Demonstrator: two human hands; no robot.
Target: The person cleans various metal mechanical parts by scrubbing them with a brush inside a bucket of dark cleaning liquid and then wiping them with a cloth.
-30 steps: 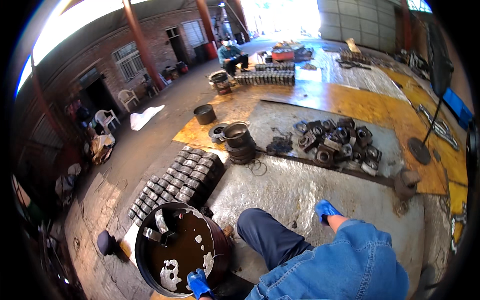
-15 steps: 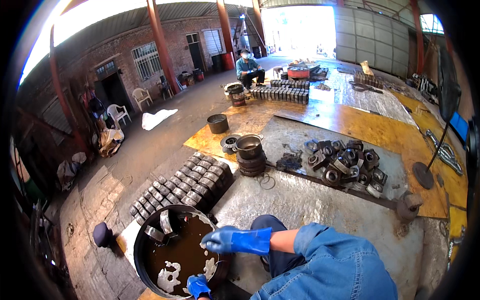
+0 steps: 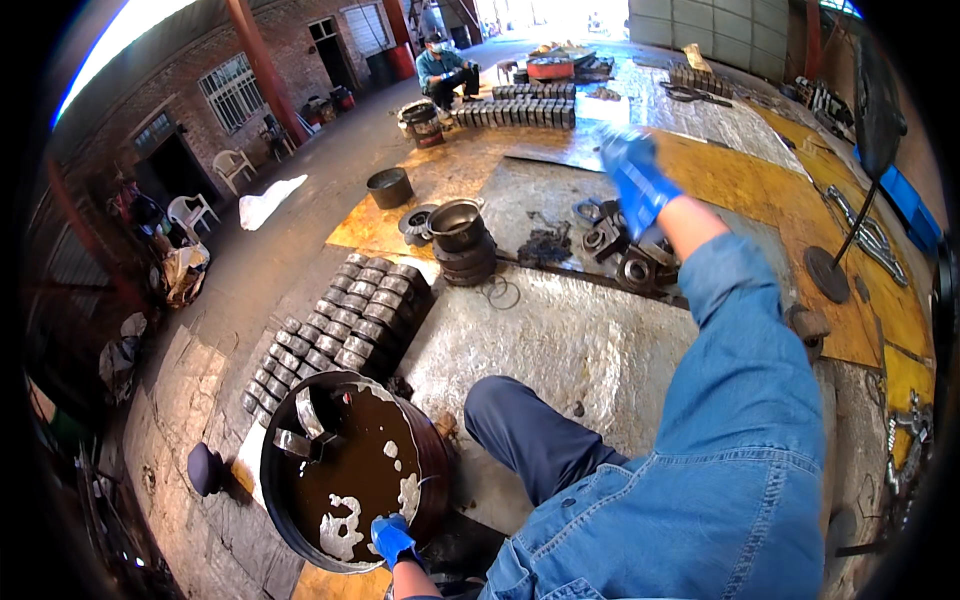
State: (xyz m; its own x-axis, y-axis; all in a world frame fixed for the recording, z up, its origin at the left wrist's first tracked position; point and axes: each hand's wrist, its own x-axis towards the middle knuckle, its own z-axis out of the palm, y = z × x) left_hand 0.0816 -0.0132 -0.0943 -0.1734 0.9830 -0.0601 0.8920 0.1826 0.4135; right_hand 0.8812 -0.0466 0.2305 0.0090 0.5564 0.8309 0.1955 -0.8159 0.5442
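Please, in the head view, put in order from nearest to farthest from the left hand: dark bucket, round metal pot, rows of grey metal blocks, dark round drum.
1. Dark round drum: the blue-gloved left hand is at its near rim.
2. Rows of grey metal blocks: just beyond the drum.
3. Round metal pot: farther ahead, right of the blocks.
4. Dark bucket: far ahead, near the seated person.

The right arm [image 3: 750, 350] reaches far forward, elbow nearly straight, its blue-gloved hand [image 3: 637, 180] blurred; the left hand [image 3: 393, 541], also gloved, sits low, its fingers partly hidden.
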